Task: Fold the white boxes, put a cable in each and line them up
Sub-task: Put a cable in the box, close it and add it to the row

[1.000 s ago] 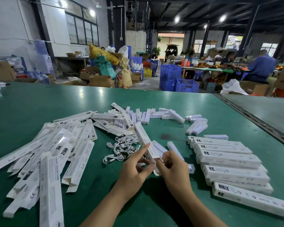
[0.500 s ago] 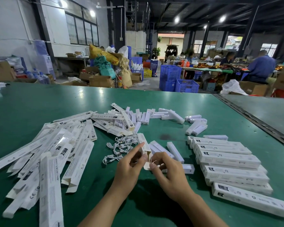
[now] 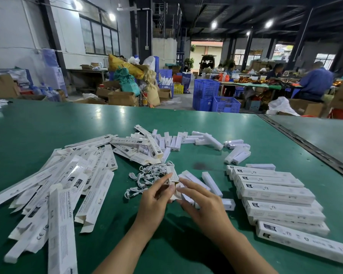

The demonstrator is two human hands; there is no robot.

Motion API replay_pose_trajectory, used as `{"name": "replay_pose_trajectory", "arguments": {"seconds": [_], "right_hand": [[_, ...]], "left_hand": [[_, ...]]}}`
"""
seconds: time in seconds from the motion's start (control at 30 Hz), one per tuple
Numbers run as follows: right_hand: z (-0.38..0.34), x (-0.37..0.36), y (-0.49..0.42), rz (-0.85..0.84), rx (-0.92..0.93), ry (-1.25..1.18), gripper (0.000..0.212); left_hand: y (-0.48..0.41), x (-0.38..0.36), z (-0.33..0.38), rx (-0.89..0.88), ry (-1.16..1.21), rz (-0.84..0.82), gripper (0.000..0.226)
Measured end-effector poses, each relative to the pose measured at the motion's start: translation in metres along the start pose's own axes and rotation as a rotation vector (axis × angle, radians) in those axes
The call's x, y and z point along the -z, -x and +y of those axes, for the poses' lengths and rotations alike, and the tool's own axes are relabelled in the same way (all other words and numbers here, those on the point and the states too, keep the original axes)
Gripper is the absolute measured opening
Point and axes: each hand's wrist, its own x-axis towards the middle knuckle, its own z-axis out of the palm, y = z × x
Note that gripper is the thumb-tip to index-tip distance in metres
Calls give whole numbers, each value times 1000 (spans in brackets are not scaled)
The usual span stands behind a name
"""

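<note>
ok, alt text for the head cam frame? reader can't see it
A person folds a white box over a green table: the left hand pinches it, the right hand touches its near end. A tangle of white cables lies behind, flat unfolded boxes are heaped to the left, and finished boxes sit in a row to the right.
</note>
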Motion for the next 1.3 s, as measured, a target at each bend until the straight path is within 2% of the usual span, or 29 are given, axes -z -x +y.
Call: {"name": "replay_pose_trajectory", "arguments": {"seconds": [0.1, 0.33, 0.5, 0.63, 0.8, 1.1, 1.3], "right_hand": [[0, -1, 0, 17, 22, -20, 14], [0, -3, 1, -5, -3, 20, 22], [-5, -2, 0, 29, -28, 6, 17], [-11, 1, 0, 62, -129, 1, 25], [-12, 1, -2, 132, -17, 53, 14], [-10, 0, -1, 182, -2, 59, 11], [-10, 0, -1, 174, -35, 30, 6]], "left_hand": [[-1, -2, -2, 15, 17, -18, 30], [-3, -2, -5, 25, 30, -28, 31], [-2, -2, -4, 38, 60, -38, 32], [-1, -4, -1, 63, 94, -73, 32], [-1, -4, -3, 99, 145, -78, 34], [0, -3, -7, 48, 104, -120, 27], [-1, -3, -10, -8, 30, -145, 41]]}}
